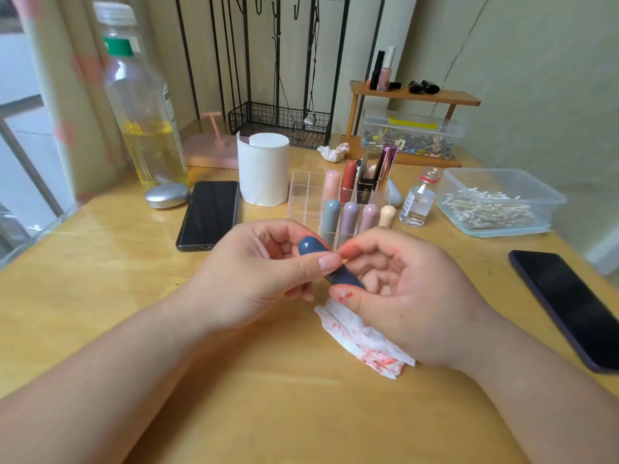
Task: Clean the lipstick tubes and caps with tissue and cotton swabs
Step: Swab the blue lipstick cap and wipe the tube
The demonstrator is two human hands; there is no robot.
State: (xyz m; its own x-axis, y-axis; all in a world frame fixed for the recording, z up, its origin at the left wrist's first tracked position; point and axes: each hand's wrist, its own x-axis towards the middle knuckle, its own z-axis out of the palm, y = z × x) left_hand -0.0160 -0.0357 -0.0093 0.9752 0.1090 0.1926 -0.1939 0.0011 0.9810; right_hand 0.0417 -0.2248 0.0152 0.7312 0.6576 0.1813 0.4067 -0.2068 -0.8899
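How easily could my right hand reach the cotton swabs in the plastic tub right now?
Probably yes: the tub looks lidless, on that side, with bare table between. But the right hand and left hand both grip the blue lipstick tube, so it must let go first.

Blue lipstick tube (313, 249) tilted above stained tissue (365, 346) (crumpled).

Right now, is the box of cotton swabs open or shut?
Open: the clear box has no lid on top; cotton swabs lie exposed inside.
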